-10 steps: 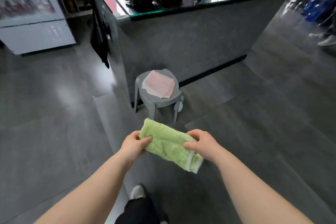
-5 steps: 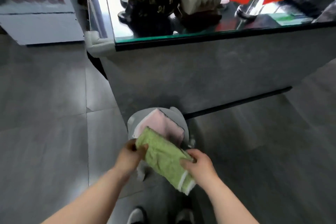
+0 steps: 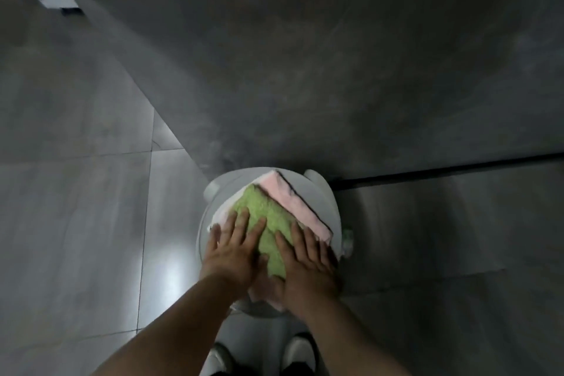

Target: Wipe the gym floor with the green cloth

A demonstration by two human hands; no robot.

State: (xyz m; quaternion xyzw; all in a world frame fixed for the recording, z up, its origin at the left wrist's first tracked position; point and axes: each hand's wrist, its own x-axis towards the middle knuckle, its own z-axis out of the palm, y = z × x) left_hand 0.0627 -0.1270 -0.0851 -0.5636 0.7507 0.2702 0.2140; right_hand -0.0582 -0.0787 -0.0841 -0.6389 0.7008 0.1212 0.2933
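Green cloth [image 3: 268, 223] now lies on the stool [image 3: 323, 201], flat on top of the pink cloth [image 3: 293, 201]. Half a second ago I saw it held up in the air just above that stool, pinched at its two ends. My view has also dropped closer to the stool and gone darker, and the tabletop clutter behind the stool has slid out of the picture. Only the grey counter wall [image 3: 335, 70] is left behind it.

The left hand [image 3: 232, 253] presses on the cloth's left side with its outer fingers reaching past the edge toward the stool's left rim. The right hand [image 3: 308, 265] presses on the near right part. The grip of each hand is apart: fingers straight and spread, palms down, nothing pinched.

The cloth itself looks fluffy, a pale yellow-green terry, folded into a rough oblong that lies slantwise across the seat. Its far corner points at the stool's far rim, and its near end is hidden under the two palms. The pink cloth shows past it on the far right and at the left edge.

The gym floor [image 3: 91, 223] surrounds the stool in grey tiles, and the cloth does not touch it. Two white shoes [image 3: 300, 351] stand at the stool's near side.
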